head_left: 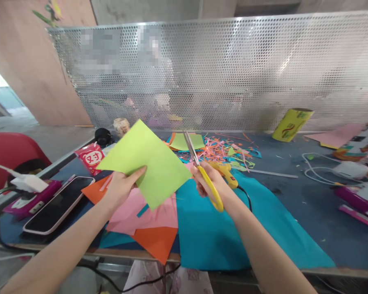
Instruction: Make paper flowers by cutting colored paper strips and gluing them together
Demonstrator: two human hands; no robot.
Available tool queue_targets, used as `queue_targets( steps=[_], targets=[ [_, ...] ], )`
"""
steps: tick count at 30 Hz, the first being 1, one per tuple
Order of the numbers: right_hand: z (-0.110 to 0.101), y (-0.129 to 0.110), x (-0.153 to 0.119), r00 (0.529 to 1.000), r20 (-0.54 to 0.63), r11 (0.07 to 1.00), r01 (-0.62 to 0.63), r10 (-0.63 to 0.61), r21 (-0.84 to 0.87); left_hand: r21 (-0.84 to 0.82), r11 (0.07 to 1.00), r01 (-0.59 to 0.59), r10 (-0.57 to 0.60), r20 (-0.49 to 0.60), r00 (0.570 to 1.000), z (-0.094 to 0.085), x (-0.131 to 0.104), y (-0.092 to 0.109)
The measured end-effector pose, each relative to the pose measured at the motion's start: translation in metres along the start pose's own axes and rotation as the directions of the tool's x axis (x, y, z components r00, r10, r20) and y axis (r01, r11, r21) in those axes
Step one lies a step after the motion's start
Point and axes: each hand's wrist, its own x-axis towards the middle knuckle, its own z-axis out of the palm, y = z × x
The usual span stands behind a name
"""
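Observation:
My left hand (124,184) pinches a lime-green paper sheet (147,155) by its lower left side, thumb on top, with the sheet tilted up above the table. A pair of yellow-handled scissors (209,183) is in my right hand (210,175), its blades pointing up and away from me, slightly parted. The blades are to the right of the green sheet and apart from it. Pink sheets (125,216) and an orange sheet (156,241) lie under the left hand. Beneath the right hand spreads a large blue sheet (211,228).
Paper shreds (216,149) and a stack of coloured squares (187,141) lie toward the back. A yellow glue gun (230,175) with a cord is beside my right hand. At left are a phone (59,206) and a power strip (38,202). A perforated metal screen (221,73) stands behind.

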Motion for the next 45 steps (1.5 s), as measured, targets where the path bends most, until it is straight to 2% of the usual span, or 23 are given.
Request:
queue_targets(
  steps=[5, 11, 15, 20, 31, 39, 45],
  targets=[
    [-0.007, -0.002, 0.001, 0.996, 0.066, 0.976, 0.071, -0.059, -0.206, -0.114, 0.991, -0.066, 0.064, -0.023, 0.998, -0.002, 0.001, 0.007],
    [-0.011, -0.007, 0.000, 0.988, 0.149, 0.950, 0.075, -0.031, -0.302, -0.148, 0.981, -0.126, 0.102, -0.162, 0.982, -0.002, 0.005, 0.012],
    [-0.012, -0.005, 0.000, 0.989, 0.147, 0.929, 0.063, -0.009, -0.364, -0.183, 0.966, -0.180, 0.141, -0.211, 0.967, -0.003, 0.008, 0.015],
    [-0.015, -0.004, 0.001, 0.992, 0.114, 0.887, 0.105, -0.059, -0.450, -0.166, 0.967, -0.192, 0.149, -0.244, 0.958, -0.005, 0.009, 0.018],
    [-0.016, 0.001, 0.001, 0.982, 0.185, 0.924, 0.047, 0.026, -0.380, -0.177, 0.967, -0.181, 0.132, -0.260, 0.956, -0.006, 0.011, 0.018],
    [-0.017, -0.001, 0.000, 0.976, 0.216, 0.934, 0.045, 0.035, -0.353, -0.167, 0.967, -0.192, 0.151, -0.228, 0.962, -0.005, 0.007, 0.019],
    [-0.016, 0.005, 0.001, 0.975, 0.220, 0.933, 0.066, 0.015, -0.354, -0.156, 0.960, -0.231, 0.185, -0.264, 0.947, -0.005, 0.008, 0.018]
  ],
)
